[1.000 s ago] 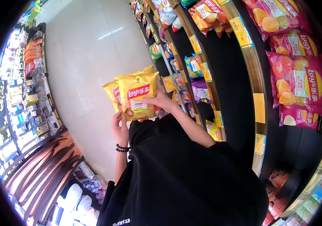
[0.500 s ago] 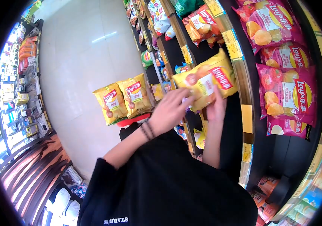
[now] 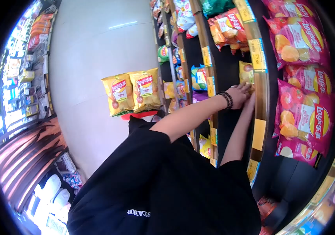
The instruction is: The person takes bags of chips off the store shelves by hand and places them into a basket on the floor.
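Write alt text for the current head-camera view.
A person's left hand, wearing a dark beaded bracelet, and right hand meet at a yellow chip bag on a store shelf. Two more yellow bags sit side by side to the left, against a pale floor; pink chip bags line the right.

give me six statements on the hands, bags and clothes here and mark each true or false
1. The beaded bracelet is on the left wrist. True.
2. The left hand is at a small yellow bag in the shelving. True.
3. The right hand is raised far from the left. False: the two are close together.
4. The pair of yellow bags left of the shelving is stacked one on the other. False: they are side by side.
5. The pink bags are at the picture's left. False: they are at its right.
6. The sleeves are black. True.
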`<state>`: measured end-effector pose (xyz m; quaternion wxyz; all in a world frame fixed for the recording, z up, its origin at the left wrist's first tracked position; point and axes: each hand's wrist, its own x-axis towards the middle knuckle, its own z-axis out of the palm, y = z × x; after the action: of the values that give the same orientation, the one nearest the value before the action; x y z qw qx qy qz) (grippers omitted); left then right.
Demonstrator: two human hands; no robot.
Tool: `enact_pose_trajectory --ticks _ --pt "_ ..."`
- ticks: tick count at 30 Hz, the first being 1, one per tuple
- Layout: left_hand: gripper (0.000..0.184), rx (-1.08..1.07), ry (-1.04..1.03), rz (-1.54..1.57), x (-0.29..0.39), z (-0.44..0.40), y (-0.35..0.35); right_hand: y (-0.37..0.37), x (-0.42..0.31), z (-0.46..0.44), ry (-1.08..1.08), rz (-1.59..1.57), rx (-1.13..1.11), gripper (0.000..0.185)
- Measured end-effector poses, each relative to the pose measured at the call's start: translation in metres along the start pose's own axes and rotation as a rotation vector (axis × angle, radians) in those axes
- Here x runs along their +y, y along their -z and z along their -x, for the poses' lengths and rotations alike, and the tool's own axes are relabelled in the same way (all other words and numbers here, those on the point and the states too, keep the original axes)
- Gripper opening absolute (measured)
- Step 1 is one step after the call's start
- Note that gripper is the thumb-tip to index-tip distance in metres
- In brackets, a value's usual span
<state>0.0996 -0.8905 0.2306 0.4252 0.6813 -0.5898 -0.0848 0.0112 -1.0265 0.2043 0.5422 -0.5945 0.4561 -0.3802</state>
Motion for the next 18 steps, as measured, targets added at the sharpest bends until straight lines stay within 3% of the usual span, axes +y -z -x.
enact_pose_trajectory --ticks 6,9,11,12,14,15,16,17,18 --pt "0.036 0.091 -0.003 0.197 0.003 -0.003 0.013 -0.011 -0.020 0.018 0.018 0.005 0.166 0.040" --pt "0.025 0.292 -0.007 0.368 0.018 0.055 0.048 -0.039 -0.061 0.065 0.125 -0.017 0.426 0.038" --pt "0.026 0.301 0.081 0.401 0.016 0.111 0.074 -0.055 -0.073 0.101 0.253 -0.040 0.477 0.037" --pt "0.027 0.259 0.206 0.375 0.011 0.141 0.085 -0.059 -0.072 0.118 0.297 -0.048 0.384 0.037" --pt "0.031 0.329 0.494 0.286 -0.012 0.199 0.081 -0.075 -0.051 0.154 0.444 0.010 -0.158 0.019" --pt "0.032 0.364 0.566 0.168 -0.028 0.226 0.082 -0.086 -0.043 0.169 0.497 0.221 -0.334 0.014" --pt "0.034 0.413 0.673 0.006 -0.046 0.251 0.075 -0.107 -0.042 0.191 0.435 0.320 -0.547 0.009" --pt "0.039 0.445 0.738 -0.067 -0.059 0.273 0.073 -0.120 -0.001 0.200 0.190 0.233 -0.721 0.014" --pt "0.043 0.448 0.813 -0.200 -0.075 0.296 0.068 -0.134 0.026 0.206 0.152 0.257 -0.860 0.020"
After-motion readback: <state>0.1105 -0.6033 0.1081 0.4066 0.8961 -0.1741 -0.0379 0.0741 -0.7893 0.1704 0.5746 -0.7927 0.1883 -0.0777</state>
